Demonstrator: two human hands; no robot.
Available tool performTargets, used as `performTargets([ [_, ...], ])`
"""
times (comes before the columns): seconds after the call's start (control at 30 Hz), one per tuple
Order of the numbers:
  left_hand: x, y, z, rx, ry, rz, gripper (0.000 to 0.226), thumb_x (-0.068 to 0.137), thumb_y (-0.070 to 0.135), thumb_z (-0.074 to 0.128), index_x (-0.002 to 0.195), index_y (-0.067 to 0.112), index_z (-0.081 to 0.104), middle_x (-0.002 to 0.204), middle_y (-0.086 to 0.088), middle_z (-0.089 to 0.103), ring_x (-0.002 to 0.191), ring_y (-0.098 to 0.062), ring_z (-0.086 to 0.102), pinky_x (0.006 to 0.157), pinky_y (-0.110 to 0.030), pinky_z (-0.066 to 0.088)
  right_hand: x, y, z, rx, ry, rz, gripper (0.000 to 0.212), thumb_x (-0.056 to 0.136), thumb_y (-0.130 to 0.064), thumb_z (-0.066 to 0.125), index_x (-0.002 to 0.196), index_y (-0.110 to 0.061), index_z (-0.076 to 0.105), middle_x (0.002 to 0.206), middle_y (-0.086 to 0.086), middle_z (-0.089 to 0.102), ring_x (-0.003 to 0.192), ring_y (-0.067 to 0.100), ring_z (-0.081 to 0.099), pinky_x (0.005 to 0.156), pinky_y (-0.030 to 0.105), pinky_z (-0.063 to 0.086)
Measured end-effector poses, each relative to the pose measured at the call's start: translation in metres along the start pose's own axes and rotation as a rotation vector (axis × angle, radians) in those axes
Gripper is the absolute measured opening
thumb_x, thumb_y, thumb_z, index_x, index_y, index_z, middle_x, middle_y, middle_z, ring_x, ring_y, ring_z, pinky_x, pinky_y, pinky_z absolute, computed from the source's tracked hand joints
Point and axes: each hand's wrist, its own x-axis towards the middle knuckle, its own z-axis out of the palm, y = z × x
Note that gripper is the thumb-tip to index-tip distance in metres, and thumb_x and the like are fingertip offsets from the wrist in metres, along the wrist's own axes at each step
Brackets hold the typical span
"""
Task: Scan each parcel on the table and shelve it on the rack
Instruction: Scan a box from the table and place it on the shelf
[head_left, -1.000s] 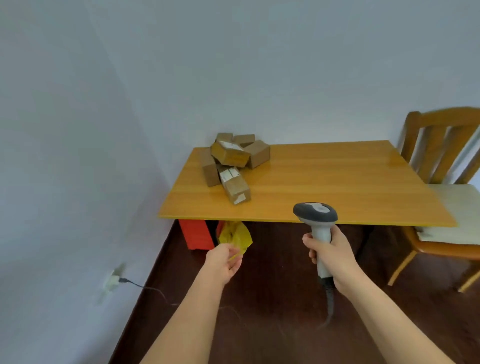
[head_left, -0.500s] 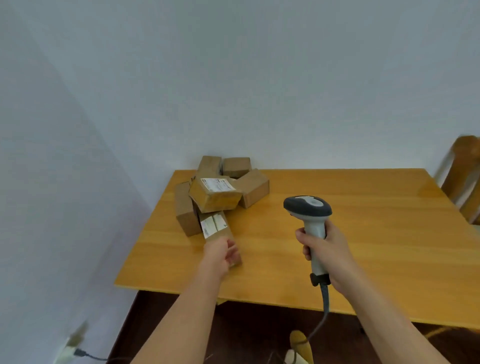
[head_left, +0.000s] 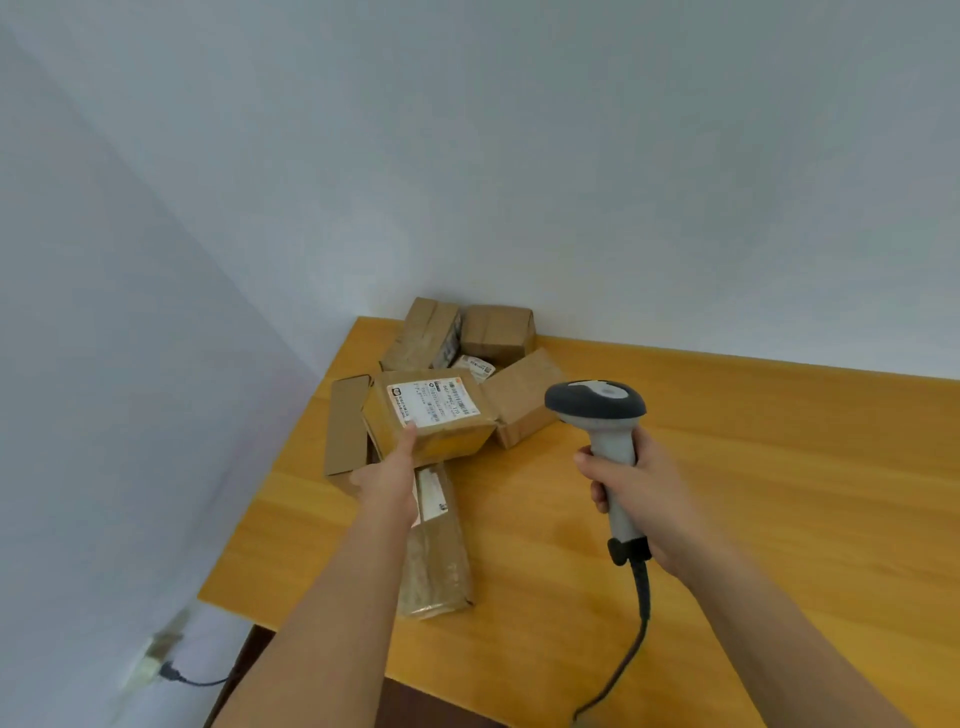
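A heap of several brown cardboard parcels sits at the far left corner of the wooden table (head_left: 769, 499). On top lies a parcel with a white label (head_left: 447, 415). My left hand (head_left: 389, 480) grips its near left corner, thumb on the top face beside the label. A long parcel (head_left: 436, 561) lies in front of the heap, partly under my left wrist. My right hand (head_left: 631, 493) grips the handle of a grey and white barcode scanner (head_left: 597, 408), whose head hangs just right of the labelled parcel. No rack is in sight.
More parcels lie around: a narrow box (head_left: 345, 426) at the left, a plain box (head_left: 524, 395) at the right, two (head_left: 498, 332) against the wall. The scanner cable (head_left: 631, 654) hangs off the table's front edge. A wall socket (head_left: 156, 654) sits low at the left.
I have come closer to the table. My left hand moved from the long front parcel up to the labelled parcel and took hold of it. The scanner stays in my right hand.
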Motion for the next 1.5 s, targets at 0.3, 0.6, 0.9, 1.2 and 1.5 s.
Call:
performTargets([
  [0.3, 0.014, 0.002, 0.029, 0.018, -0.096, -0.043, 0.105, 0.053, 0.068, 0.075, 0.139, 0.016, 0.045, 0.13, -0.008, 0.056, 0.111, -0.029, 0.055, 0.096, -0.045, 0.049, 0.023, 0.005, -0.006, 0.046, 0.022, 0.038, 0.019, 0.092, -0.006, 0.065, 0.108, -0.012, 0.056, 0.083, 0.004, 0.061, 0.055, 0.011, 0.052, 0.054, 0.024, 0.048],
  [0.6, -0.067, 0.005, 0.02, -0.114, -0.537, -0.204, 0.043, 0.081, 0.031, 0.073, 0.116, 0.013, 0.054, 0.118, -0.017, 0.056, 0.11, -0.034, 0.057, 0.099, -0.046, 0.05, 0.039, -0.009, 0.014, 0.338, 0.379, -0.009, 0.037, 0.084, -0.02, 0.077, 0.108, -0.021, 0.049, 0.084, 0.003, 0.058, 0.06, 0.016, 0.052, 0.06, 0.031, 0.049],
  [0.9, -0.106, 0.02, 0.027, 0.197, -0.968, -0.042, 0.046, 0.08, 0.034, 0.074, 0.112, 0.004, 0.063, 0.113, -0.017, 0.069, 0.106, -0.028, 0.067, 0.101, -0.038, 0.048, 0.03, -0.035, 0.027, 0.405, 0.309, -0.066, 0.111, 0.041, -0.061, 0.085, 0.133, -0.02, 0.038, 0.106, 0.006, 0.062, 0.087, 0.021, 0.061, 0.078, 0.038, 0.055],
  [1.2, -0.125, 0.023, 0.03, 0.298, -1.085, 0.017, 0.063, 0.072, 0.043, 0.08, 0.125, 0.015, 0.062, 0.121, -0.01, 0.066, 0.112, -0.03, 0.061, 0.101, -0.044, 0.046, 0.019, -0.042, 0.006, 0.452, 0.258, -0.134, 0.076, 0.076, -0.026, 0.082, 0.136, -0.014, 0.038, 0.089, 0.005, 0.062, 0.053, 0.009, 0.055, 0.046, 0.022, 0.047],
  [1.5, -0.117, 0.052, 0.001, 0.261, -1.082, 0.151, 0.069, 0.068, 0.041, 0.078, 0.131, 0.023, 0.056, 0.123, 0.003, 0.067, 0.121, -0.019, 0.054, 0.117, -0.056, 0.013, 0.016, -0.041, -0.009, 0.353, 0.176, -0.166, 0.071, 0.075, -0.03, 0.083, 0.131, -0.017, 0.042, 0.105, 0.018, 0.069, 0.077, 0.033, 0.066, 0.06, 0.037, 0.057],
])
